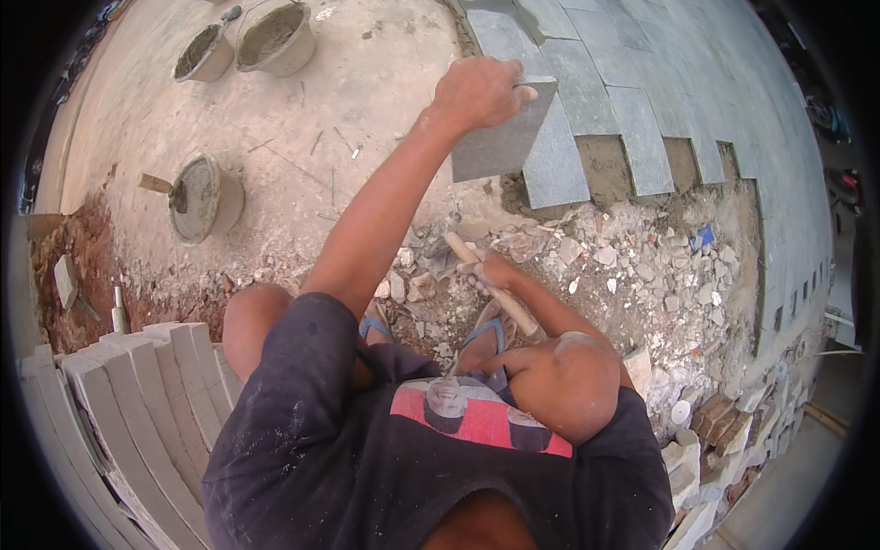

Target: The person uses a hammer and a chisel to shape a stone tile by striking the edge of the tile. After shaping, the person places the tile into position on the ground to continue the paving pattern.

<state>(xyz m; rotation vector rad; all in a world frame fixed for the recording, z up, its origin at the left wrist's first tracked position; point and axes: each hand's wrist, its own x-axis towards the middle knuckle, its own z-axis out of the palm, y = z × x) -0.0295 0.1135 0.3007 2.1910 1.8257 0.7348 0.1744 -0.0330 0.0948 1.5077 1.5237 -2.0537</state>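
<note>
My left hand (484, 92) is closed on the upper edge of a grey stone tile (500, 142), holding it tilted beside the laid paving. Laid tiles (555, 158) run in staggered rows just to its right, their near ends uneven, with wet mortar (605, 170) showing in the gaps. Closer to my body, my right hand (495, 271) is wrapped round a wooden handle (518, 312) above the rubble, between my knees. The head of that tool cannot be made out.
Two mortar buckets (278, 41) stand at the far left; a nearer bucket (209, 202) holds mortar and a trowel (156, 184). Broken stone (642, 266) covers the ground before me. Stacked slabs (137, 394) stand at my left, brick pieces (720, 422) at my right.
</note>
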